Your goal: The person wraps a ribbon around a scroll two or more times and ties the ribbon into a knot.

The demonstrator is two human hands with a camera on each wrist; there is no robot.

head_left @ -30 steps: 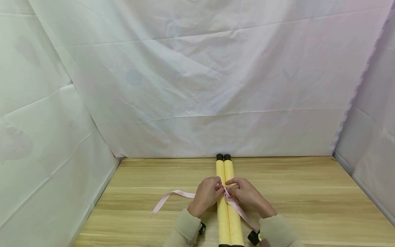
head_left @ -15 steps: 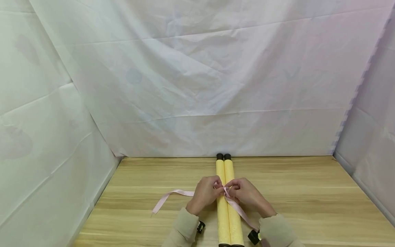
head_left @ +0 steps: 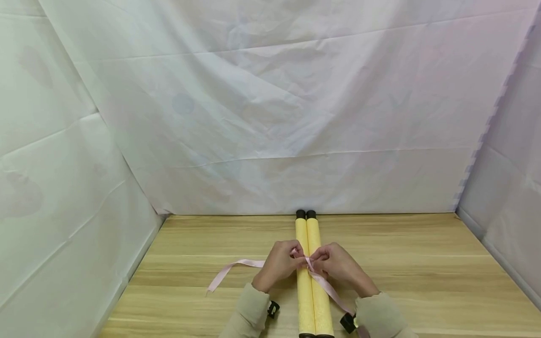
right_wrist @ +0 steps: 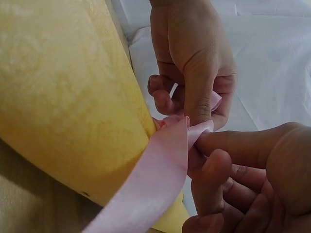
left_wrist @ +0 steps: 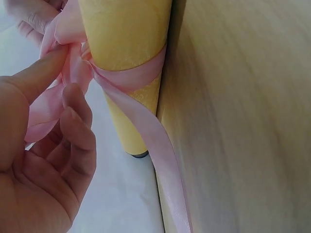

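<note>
Two yellow scroll rolls [head_left: 313, 291] with dark end caps lie side by side on the table, pointing away from me. A pink ribbon [head_left: 323, 283] wraps round them, as the left wrist view shows, and is looped above the rolls. My left hand [head_left: 280, 264] pinches a ribbon loop between thumb and fingers on the left side. From the right, my right hand [head_left: 339, 267] pinches the ribbon close to the left fingertips. One ribbon tail trails left on the table; the other runs down toward my right wrist. The exact form of the knot is partly hidden by fingers.
The wood-grain table [head_left: 203, 234] reaches back to a pale hanging cloth [head_left: 270, 117], which the rolls' far caps nearly touch. Similar cloth walls stand left and right. Dark straps with small devices [head_left: 348, 323] sit at both wrists.
My right index finger has drawn in from a raised position to the ribbon. The left hand has shifted slightly left, and a ribbon loop shows more in its fingers. The rolls stay in place.
</note>
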